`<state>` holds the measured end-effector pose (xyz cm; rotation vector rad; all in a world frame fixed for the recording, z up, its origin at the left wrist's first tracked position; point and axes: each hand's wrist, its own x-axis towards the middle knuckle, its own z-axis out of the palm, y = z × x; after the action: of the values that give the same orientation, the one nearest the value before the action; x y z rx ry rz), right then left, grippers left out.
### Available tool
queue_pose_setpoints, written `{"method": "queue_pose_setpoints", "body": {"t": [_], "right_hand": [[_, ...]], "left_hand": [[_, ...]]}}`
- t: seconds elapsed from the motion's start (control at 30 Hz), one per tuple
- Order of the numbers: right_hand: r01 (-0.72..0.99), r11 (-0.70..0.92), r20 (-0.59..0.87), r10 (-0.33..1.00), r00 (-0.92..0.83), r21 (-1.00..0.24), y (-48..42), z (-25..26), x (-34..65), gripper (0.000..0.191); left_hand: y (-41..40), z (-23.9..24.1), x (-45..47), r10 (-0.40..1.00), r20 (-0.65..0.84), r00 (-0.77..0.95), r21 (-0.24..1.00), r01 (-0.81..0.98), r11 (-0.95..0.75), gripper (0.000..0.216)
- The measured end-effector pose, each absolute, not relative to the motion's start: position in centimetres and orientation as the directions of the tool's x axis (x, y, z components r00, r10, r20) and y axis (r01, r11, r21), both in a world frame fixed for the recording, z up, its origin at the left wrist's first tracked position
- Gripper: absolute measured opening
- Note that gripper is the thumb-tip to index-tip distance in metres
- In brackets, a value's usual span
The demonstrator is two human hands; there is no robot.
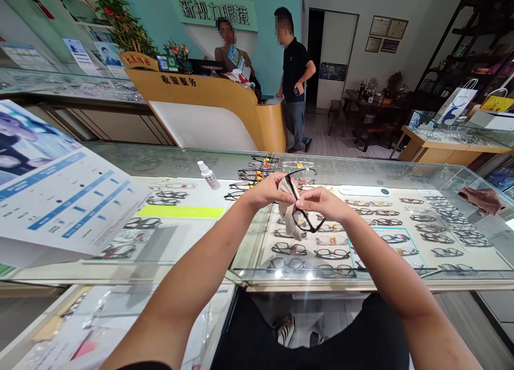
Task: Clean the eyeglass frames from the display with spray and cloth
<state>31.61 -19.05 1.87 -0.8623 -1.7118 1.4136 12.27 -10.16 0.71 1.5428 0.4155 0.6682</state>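
Observation:
A pair of black-framed eyeglasses (307, 220) is held up over the glass display case, between my two hands. My left hand (272, 191) pinches a pale cleaning cloth (289, 217) that is folded around one temple arm of the glasses. With thumb and fingers together, my right hand (321, 203) grips the frame near the hinge. The lenses hang below my fingers, tilted. Behind my left hand, several dark eyeglasses (257, 172) with small coloured tags lie clustered on the glass top. A white spray bottle (208, 175) stands upright to their left.
Rows of eyeglasses fill the glass display case (401, 276) below my hands. A printed card stand (60, 182) rises at the left. A brown cloth (481, 199) lies at the right. Two people are by the wooden counter (209, 99). An open drawer (100, 327) is lower left.

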Motion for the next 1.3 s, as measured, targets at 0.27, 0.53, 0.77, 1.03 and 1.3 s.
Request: {"method": "queue_pose_setpoints", "body": {"t": [0.27, 0.53, 0.77, 1.03, 1.3], "right_hand": [[0.030, 0.138, 0.104, 0.859, -0.501, -0.990, -18.9, 1.5, 31.1, 0.055], [0.047, 0.174, 0.131, 0.867, -0.480, -0.984, -18.5, 1.3, 31.6, 0.059], [0.031, 0.179, 0.140, 0.858, -0.494, -0.983, -18.5, 1.4, 31.7, 0.055], [0.007, 0.160, 0.136, 0.858, -0.495, -0.987, -18.2, 1.0, 32.1, 0.051], [-0.121, 0.134, 0.169, 0.918, -0.358, -0.984, -17.8, 0.8, 32.2, 0.049]], "left_hand": [[-9.6, 0.4, 12.0, 0.623, 0.144, 0.769, 0.990, -0.109, -0.095, 0.047], [-10.2, 0.5, 12.5, 0.710, 0.208, 0.673, 0.976, -0.194, -0.101, 0.044], [-10.3, 0.7, 12.4, 0.707, 0.222, 0.672, 0.973, -0.196, -0.120, 0.047], [-10.2, 0.7, 12.5, 0.716, 0.128, 0.687, 0.989, -0.138, -0.045, 0.066], [-9.8, 0.2, 12.6, 0.696, 0.155, 0.701, 0.964, -0.261, 0.047, 0.059]]}}
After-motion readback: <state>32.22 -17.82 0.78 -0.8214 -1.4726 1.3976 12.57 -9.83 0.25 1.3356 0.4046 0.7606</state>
